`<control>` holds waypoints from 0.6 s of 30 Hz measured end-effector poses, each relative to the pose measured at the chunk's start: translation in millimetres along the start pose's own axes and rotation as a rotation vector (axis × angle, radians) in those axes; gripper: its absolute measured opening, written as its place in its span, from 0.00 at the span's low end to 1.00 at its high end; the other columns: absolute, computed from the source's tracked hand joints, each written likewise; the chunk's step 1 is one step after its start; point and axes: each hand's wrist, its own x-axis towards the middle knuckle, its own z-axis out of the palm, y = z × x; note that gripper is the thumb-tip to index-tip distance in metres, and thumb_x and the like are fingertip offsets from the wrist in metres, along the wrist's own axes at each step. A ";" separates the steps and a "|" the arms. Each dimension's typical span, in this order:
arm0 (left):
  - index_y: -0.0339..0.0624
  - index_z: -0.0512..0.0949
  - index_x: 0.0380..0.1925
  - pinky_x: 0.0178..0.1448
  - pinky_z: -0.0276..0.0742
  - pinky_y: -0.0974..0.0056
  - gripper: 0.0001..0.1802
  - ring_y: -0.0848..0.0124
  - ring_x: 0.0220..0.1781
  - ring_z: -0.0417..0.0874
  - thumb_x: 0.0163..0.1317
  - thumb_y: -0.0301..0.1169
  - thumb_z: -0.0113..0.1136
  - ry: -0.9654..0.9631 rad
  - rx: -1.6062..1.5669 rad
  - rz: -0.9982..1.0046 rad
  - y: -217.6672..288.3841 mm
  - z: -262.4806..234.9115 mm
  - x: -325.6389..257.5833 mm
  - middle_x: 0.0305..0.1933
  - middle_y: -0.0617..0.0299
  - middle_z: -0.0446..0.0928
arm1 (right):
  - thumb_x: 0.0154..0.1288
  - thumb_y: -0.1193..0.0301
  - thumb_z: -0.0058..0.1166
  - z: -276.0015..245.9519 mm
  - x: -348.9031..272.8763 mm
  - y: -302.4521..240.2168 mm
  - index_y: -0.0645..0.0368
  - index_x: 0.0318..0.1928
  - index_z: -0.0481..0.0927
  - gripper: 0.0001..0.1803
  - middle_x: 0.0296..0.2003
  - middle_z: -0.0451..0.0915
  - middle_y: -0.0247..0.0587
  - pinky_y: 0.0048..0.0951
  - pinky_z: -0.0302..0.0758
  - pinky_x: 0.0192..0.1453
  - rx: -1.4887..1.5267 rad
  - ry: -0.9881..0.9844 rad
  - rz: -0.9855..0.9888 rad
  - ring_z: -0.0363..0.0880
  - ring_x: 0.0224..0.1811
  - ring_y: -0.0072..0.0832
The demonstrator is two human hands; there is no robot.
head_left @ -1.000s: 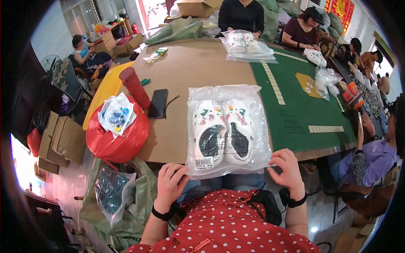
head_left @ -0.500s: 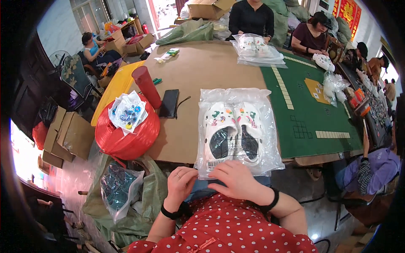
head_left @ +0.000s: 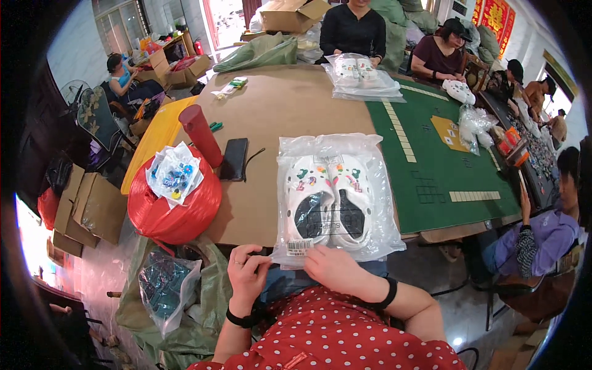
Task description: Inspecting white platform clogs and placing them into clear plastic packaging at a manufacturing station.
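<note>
In front of me, at the table's near edge, lies a clear plastic bag (head_left: pixel 382 203) holding a pair of white clogs (head_left: pixel 331 194) with dark insoles and small colourful charms. A barcode label (head_left: pixel 300 247) shows at its lower left. My left hand (head_left: pixel 248 271) pinches the bag's near left corner between thumb and fingertips. The fingers of my right hand (head_left: pixel 336 269) are closed on the near edge, right of the label; its thumb is hidden.
A big red twine roll (head_left: pixel 176 213) carries a white plastic packet (head_left: pixel 174 174) of small charms. Beside it are a red cylinder (head_left: pixel 200 135) and a black phone (head_left: pixel 234 159). Across the table a person (head_left: pixel 353 37) stands by more bagged clogs (head_left: pixel 357 73). A green mat (head_left: pixel 425 166) covers the right side.
My left hand has shifted to the bag's corner and pinched it. My right fingers have drawn in on the edge. The whole view has shifted, moving the scene slightly left.
</note>
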 end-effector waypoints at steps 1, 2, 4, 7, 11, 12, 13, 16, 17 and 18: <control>0.47 0.83 0.29 0.44 0.76 0.57 0.13 0.58 0.44 0.79 0.42 0.20 0.75 0.006 0.006 0.006 -0.5 0.7 0.6 0.44 0.61 0.80 | 0.61 0.68 0.59 -6.6 -7.9 4.7 0.56 0.35 0.78 0.06 0.35 0.74 0.35 0.31 0.78 0.33 -0.003 0.000 0.001 0.78 0.40 0.32; 0.47 0.83 0.29 0.44 0.76 0.57 0.13 0.58 0.44 0.79 0.42 0.20 0.75 0.007 0.003 0.006 -0.9 1.4 0.4 0.44 0.61 0.80 | 0.61 0.67 0.59 -16.1 -17.0 8.3 0.55 0.34 0.78 0.06 0.34 0.74 0.36 0.32 0.78 0.33 -0.009 -0.005 0.036 0.78 0.38 0.33; 0.46 0.82 0.28 0.46 0.76 0.57 0.13 0.58 0.44 0.79 0.43 0.20 0.74 -0.006 -0.006 -0.046 -1.0 3.6 -0.3 0.44 0.61 0.80 | 0.62 0.66 0.60 -29.7 -38.2 18.3 0.54 0.34 0.78 0.06 0.34 0.74 0.36 0.33 0.78 0.33 -0.022 -0.011 0.079 0.79 0.37 0.33; 0.42 0.81 0.28 0.48 0.75 0.57 0.12 0.56 0.48 0.78 0.44 0.19 0.73 -0.030 -0.003 -0.056 -4.2 3.8 -2.6 0.46 0.58 0.80 | 0.63 0.64 0.61 -45.4 -70.8 32.8 0.53 0.33 0.78 0.08 0.33 0.74 0.35 0.35 0.78 0.33 -0.042 0.023 0.163 0.79 0.37 0.33; 0.42 0.80 0.28 0.53 0.74 0.54 0.12 0.55 0.48 0.79 0.44 0.19 0.73 -0.021 0.002 -0.024 -0.7 3.4 1.6 0.46 0.58 0.80 | 0.62 0.62 0.63 -68.7 -102.9 51.0 0.51 0.33 0.81 0.08 0.32 0.74 0.33 0.36 0.78 0.35 -0.103 0.013 0.344 0.79 0.36 0.33; 0.42 0.80 0.28 0.53 0.74 0.54 0.12 0.55 0.48 0.79 0.44 0.19 0.73 -0.023 0.002 -0.020 -1.1 3.6 2.0 0.46 0.58 0.80 | 0.62 0.61 0.64 -72.7 -109.2 54.7 0.50 0.33 0.82 0.08 0.32 0.75 0.32 0.36 0.78 0.35 -0.113 0.013 0.404 0.79 0.36 0.33; 0.42 0.80 0.28 0.53 0.74 0.54 0.12 0.55 0.48 0.79 0.44 0.19 0.73 -0.025 0.008 -0.013 -1.3 3.6 2.7 0.46 0.57 0.80 | 0.62 0.61 0.64 -75.8 -115.3 58.4 0.50 0.33 0.82 0.08 0.32 0.75 0.32 0.36 0.78 0.35 -0.112 0.017 0.407 0.79 0.36 0.33; 0.42 0.80 0.28 0.53 0.74 0.55 0.13 0.55 0.48 0.79 0.44 0.19 0.73 -0.033 0.014 -0.005 -1.6 3.1 3.8 0.45 0.57 0.80 | 0.57 0.62 0.68 -84.0 -125.9 65.5 0.51 0.32 0.85 0.09 0.31 0.78 0.32 0.36 0.77 0.37 -0.116 0.074 0.506 0.79 0.35 0.34; 0.42 0.79 0.29 0.53 0.74 0.55 0.13 0.55 0.48 0.79 0.44 0.19 0.73 -0.039 0.013 -0.008 -1.8 3.2 3.9 0.45 0.57 0.80 | 0.57 0.62 0.68 -83.9 -128.2 68.0 0.51 0.32 0.85 0.09 0.31 0.78 0.32 0.36 0.77 0.37 -0.115 0.076 0.511 0.79 0.35 0.34; 0.42 0.79 0.29 0.53 0.74 0.55 0.13 0.55 0.48 0.79 0.44 0.19 0.73 -0.043 0.012 -0.005 -2.4 3.4 3.6 0.45 0.57 0.80 | 0.56 0.62 0.69 -82.5 -130.6 70.9 0.52 0.33 0.85 0.10 0.31 0.79 0.32 0.36 0.77 0.37 -0.097 0.088 0.517 0.80 0.36 0.34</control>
